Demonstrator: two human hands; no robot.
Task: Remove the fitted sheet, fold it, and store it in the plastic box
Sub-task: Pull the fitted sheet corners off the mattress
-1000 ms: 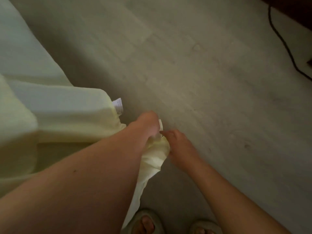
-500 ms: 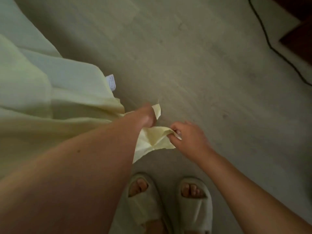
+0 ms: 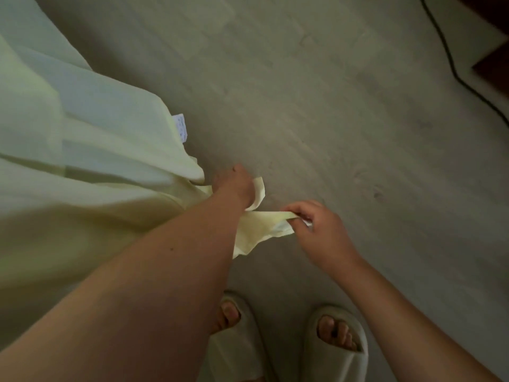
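The pale yellow fitted sheet (image 3: 91,166) hangs in folds across the left of the head view, with a small white label (image 3: 180,130) at one edge. My left hand (image 3: 237,186) grips a corner of the sheet, the fabric poking out past its fingers. My right hand (image 3: 316,224) pinches the edge of the same corner, which stretches between the two hands. The plastic box is not in view.
Light wooden floor (image 3: 330,106) fills the middle and right. A black cable (image 3: 451,64) runs down the upper right, beside dark furniture (image 3: 493,64). My feet in pale slippers (image 3: 336,343) stand below the hands.
My right hand has taken hold of the sheet's edge and drawn it to the right, away from my left hand. The view has tilted down, showing my feet.
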